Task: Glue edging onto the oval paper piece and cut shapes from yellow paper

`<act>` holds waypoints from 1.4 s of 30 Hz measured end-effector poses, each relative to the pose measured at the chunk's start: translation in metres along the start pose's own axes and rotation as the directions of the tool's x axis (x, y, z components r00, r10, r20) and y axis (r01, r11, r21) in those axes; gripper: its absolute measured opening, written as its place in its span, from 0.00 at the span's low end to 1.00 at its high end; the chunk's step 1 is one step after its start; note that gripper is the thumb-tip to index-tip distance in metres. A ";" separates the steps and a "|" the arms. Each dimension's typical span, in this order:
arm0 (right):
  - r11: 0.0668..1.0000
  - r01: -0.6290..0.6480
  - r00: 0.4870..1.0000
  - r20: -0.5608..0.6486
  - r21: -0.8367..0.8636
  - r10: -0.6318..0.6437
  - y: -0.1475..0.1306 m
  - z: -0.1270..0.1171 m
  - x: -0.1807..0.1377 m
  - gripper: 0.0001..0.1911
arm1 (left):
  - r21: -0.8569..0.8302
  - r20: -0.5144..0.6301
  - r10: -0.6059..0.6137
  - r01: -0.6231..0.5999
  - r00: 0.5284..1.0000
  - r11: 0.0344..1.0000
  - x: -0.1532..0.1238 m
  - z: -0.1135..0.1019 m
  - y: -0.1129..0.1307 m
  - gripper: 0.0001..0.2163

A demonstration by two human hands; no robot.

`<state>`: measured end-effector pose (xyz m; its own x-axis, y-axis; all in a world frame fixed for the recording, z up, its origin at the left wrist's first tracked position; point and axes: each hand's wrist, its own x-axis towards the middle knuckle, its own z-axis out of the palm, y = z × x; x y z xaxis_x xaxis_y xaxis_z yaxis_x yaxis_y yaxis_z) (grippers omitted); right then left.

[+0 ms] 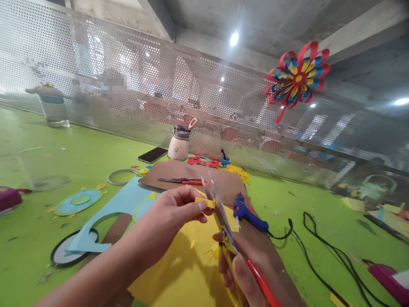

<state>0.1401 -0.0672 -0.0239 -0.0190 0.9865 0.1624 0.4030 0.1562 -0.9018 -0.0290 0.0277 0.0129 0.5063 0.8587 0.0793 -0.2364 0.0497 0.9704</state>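
Observation:
My left hand (171,213) pinches a small yellow paper strip (205,202) between thumb and fingers. My right hand (247,273) grips scissors (220,213) with red and yellow handles, the blades raised and parted around the strip's end. Both hands hover over a yellow paper sheet (185,273) lying on brown card (198,175).
A blue glue gun (247,213) with a black cord (319,251) lies to the right. A light blue cut-out sheet (124,200), paper discs (78,201), a second pair of scissors (183,181), a phone (152,154) and a white bottle (179,144) sit on the green table (319,204). A paper pinwheel (298,79) hangs on the perforated screen.

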 end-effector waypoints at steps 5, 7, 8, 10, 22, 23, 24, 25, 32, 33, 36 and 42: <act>0.999 -0.038 0.999 0.019 0.025 0.038 0.000 0.002 0.002 0.34 | -0.036 0.022 -0.006 0.007 1.000 0.999 0.001 -0.002 0.002 0.06; 0.999 -0.044 0.999 0.019 0.019 0.044 0.000 0.002 0.002 0.35 | -0.037 0.018 -0.009 0.009 1.000 0.999 0.001 -0.002 0.004 0.06; 0.999 -0.047 0.999 0.019 0.011 0.047 0.000 0.002 0.002 0.36 | -0.036 0.017 -0.010 0.011 1.000 0.999 0.001 -0.002 0.004 0.06; 0.998 -0.058 0.998 0.016 -0.008 0.058 0.000 0.002 0.002 0.37 | -0.036 0.017 -0.010 0.011 1.000 0.999 0.001 -0.002 0.005 0.06; 0.997 -0.067 0.997 0.026 -0.042 0.068 0.001 0.002 0.002 0.36 | -0.002 -0.023 0.008 -0.008 1.000 1.000 0.002 -0.003 0.006 0.06; 0.996 -0.070 0.997 0.028 -0.053 0.072 0.001 0.002 0.002 0.36 | 0.001 -0.023 0.006 -0.006 1.000 1.000 0.002 -0.003 0.006 0.06; 0.995 -0.073 0.997 0.029 -0.063 0.075 0.001 0.002 0.002 0.36 | 0.001 -0.024 0.005 -0.005 1.000 1.000 0.002 -0.003 0.006 0.06; 0.995 -0.075 0.997 0.027 -0.068 0.077 0.001 0.002 0.001 0.36 | -0.001 -0.026 0.004 -0.004 1.000 1.000 0.002 -0.002 0.006 0.06; 0.997 -0.057 0.998 -0.007 -0.049 0.057 0.003 0.004 0.001 0.35 | 0.011 -0.030 0.007 -0.007 1.000 1.000 0.003 -0.003 0.006 0.07; 0.997 -0.054 0.999 -0.005 -0.048 0.054 0.003 0.004 0.001 0.35 | 0.018 -0.027 0.008 -0.007 1.000 1.000 0.003 -0.004 0.006 0.07; 0.997 -0.062 0.998 -0.003 -0.046 0.062 0.003 0.003 0.001 0.36 | 0.036 -0.017 0.014 -0.013 1.000 0.999 0.003 -0.005 0.005 0.06; 0.998 -0.027 0.999 0.029 -0.051 0.029 0.003 0.001 0.001 0.35 | 0.031 -0.016 0.027 -0.026 1.000 0.999 0.004 -0.005 0.006 0.05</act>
<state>0.1401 -0.0657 -0.0273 -0.0341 0.9916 0.1247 0.4492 0.1267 -0.8844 -0.0329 0.0339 0.0174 0.4863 0.8679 0.1015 -0.2235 0.0112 0.9746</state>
